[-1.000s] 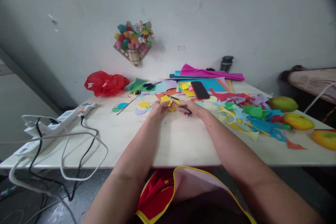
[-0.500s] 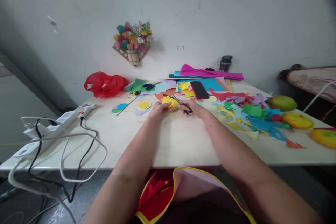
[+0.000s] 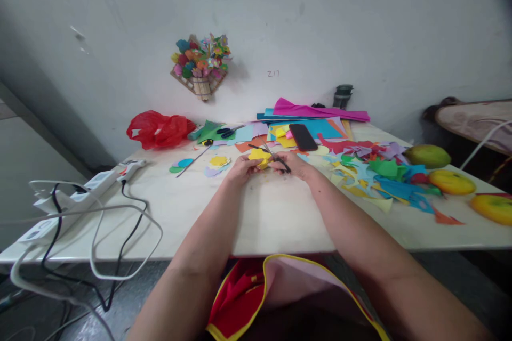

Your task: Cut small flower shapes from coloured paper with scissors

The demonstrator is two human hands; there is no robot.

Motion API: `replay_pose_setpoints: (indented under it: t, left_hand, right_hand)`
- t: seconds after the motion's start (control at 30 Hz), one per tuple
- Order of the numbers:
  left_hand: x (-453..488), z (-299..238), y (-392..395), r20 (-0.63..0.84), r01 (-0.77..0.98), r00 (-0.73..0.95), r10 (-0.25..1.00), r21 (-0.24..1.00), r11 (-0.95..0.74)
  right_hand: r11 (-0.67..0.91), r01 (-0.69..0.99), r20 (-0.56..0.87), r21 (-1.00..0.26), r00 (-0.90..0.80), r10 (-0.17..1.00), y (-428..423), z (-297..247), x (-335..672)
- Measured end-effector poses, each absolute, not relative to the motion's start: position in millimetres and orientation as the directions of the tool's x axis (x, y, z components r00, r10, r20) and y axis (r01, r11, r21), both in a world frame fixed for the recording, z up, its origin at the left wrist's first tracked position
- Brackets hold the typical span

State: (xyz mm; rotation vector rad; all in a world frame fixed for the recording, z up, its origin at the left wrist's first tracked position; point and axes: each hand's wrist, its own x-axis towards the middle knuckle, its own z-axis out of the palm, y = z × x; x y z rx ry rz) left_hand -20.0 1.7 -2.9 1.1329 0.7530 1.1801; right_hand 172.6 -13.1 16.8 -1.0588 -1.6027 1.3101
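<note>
Showing over the middle of the desk (image 3: 280, 218) is a yellow paper flower (image 3: 258, 156), pinched between the closed fingers of the left hand (image 3: 241, 169). The fingers of the right hand (image 3: 295, 164) are curled around the black handles of the scissors (image 3: 285, 164), whose tips point away from the person, beside the flower. Whether the blades touch the paper cannot be told.

Near the left hand lies a stack of flower cut-outs (image 3: 220, 161), a yellow one uppermost; further left, a blue disc (image 3: 185, 162) overlaps a green one. Beyond the hands, a dark-screened phone (image 3: 303, 137) rests on coloured sheets, with a magenta sheet (image 3: 320, 110) behind. A second pair of scissors (image 3: 226, 132) and a crumpled red plastic bag (image 3: 160, 130) occupy the far left.

Loose paper scraps (image 3: 386, 169) crowd the right side, reaching up to three mangoes (image 3: 452, 181). A white power strip (image 3: 96, 184) with looping cables takes up the left edge. The working area directly before the person is pale and lightly specked. The grey-white wall (image 3: 340, 21) behind is smudged, marked "217", and carries a basket of artificial flowers (image 3: 202, 64).
</note>
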Motion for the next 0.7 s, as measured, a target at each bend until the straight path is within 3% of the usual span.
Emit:
replay_pose_setpoints:
  t: [0.33,0.7]
  left_hand:
    - [-16,-2,-3,0.064,-0.166,0.361,0.930,0.986,-0.004]
    - [-14,-4,-2,0.028,-0.067,0.382,0.924,0.998,-0.003]
  right_hand:
    - [0.202,-0.135,0.223,-0.970,-0.162,0.961,1,8,168]
    - [0.216,-0.131,0.232,-0.968,-0.117,0.966,-7,17,163]
